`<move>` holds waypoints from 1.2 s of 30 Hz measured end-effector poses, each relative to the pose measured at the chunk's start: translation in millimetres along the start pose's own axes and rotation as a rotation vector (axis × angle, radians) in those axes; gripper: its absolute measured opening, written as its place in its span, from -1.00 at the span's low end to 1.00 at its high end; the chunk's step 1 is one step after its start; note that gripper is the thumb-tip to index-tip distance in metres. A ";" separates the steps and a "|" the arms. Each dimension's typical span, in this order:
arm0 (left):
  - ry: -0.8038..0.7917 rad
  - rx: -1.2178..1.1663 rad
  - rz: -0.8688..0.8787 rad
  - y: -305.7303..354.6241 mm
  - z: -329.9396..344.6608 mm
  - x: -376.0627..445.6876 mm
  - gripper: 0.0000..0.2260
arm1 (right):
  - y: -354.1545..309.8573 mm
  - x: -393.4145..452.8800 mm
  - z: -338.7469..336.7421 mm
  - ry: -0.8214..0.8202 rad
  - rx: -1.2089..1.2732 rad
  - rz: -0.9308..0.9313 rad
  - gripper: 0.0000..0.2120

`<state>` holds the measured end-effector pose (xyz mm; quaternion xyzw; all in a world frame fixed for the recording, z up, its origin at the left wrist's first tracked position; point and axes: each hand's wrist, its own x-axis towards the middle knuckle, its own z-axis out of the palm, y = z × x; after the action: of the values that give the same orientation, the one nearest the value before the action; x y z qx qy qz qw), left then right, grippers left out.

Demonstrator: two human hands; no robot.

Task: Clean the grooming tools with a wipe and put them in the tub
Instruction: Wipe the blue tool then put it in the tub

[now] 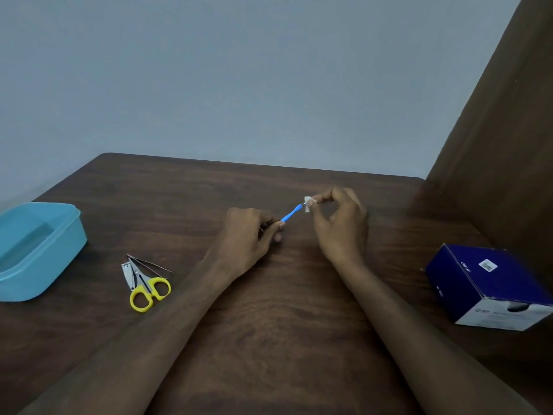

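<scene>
— While the left hand (248, 235) pinches the blue tool (289, 213), which way does it run?
— Slanting up-right into the wipe (307, 204), pinched by the right hand (341, 223), above the dark wooden table (269, 310) by a grey wall (239, 79).

Both forearms bare, no sleeves, rings or watch.

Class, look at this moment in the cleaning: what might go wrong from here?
1. The wipe is a small scrap pinched by the right hand; it may slip off the blue tool.
2. The left hand holds the slim tool by one end; it may drop.
3. The tub sits far left, so carrying risks a fumble.
</scene>
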<state>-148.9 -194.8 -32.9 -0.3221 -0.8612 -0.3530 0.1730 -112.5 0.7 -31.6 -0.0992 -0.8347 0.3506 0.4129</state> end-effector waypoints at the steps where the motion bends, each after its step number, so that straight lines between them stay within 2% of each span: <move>1: 0.004 -0.001 -0.001 -0.3 0.3 0.0 -0.80 | 1.6 1.1 -1.9 0.043 -0.034 0.031 -0.79; 3: 0.011 -0.001 -0.017 -2.0 1.1 0.3 -0.80 | 0.9 0.9 -3.5 0.069 -0.023 0.017 -0.78; 6: -0.004 -0.010 -0.034 -2.6 1.4 0.7 -0.81 | -7.7 -4.8 -1.6 -0.082 0.122 -0.109 -0.81; 8: -0.007 -0.010 -0.021 -2.1 1.0 0.4 -0.81 | -8.7 -7.2 0.6 -0.153 0.099 -0.138 -0.82; 11: 0.002 -0.007 -0.023 -1.9 0.8 -0.3 -0.81 | -1.5 -2.1 -1.6 -0.028 -0.049 -0.029 -0.81; 14: 0.012 -0.013 -0.042 -1.9 0.3 0.4 -0.80 | -0.3 0.5 -4.6 0.077 -0.053 0.023 -0.79; 19: 0.028 0.010 -0.040 -2.0 0.4 0.8 -0.79 | -10.8 -8.6 -3.7 -0.118 0.041 -0.252 -0.90; 21: 0.038 0.029 -0.033 -3.5 0.6 1.8 -0.81 | -11.2 -10.4 -4.6 -0.228 -0.032 -0.369 -0.97; 23: 0.035 0.029 -0.044 -4.5 0.5 1.9 -0.82 | -11.7 -12.0 -3.9 -0.278 -0.143 -0.438 -0.93; 29: 0.042 0.058 -0.043 -4.2 1.5 2.1 -0.88 | -10.0 -4.2 -12.5 -0.133 -0.257 -0.345 -0.86; 33: 0.030 0.038 -0.044 -2.3 -1.0 1.6 -0.93 | -13.3 -14.2 -7.6 -0.294 -0.263 -0.535 -0.83; 36: 0.044 -0.002 -0.067 -2.7 0.2 1.0 -0.94 | -14.4 -10.4 -8.4 -0.265 -0.308 -0.502 -0.83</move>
<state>-151.5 -195.7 -33.8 -0.2852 -0.8672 -0.3666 0.1797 -97.6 -10.3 -24.9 0.0951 -0.9229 0.1174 0.3542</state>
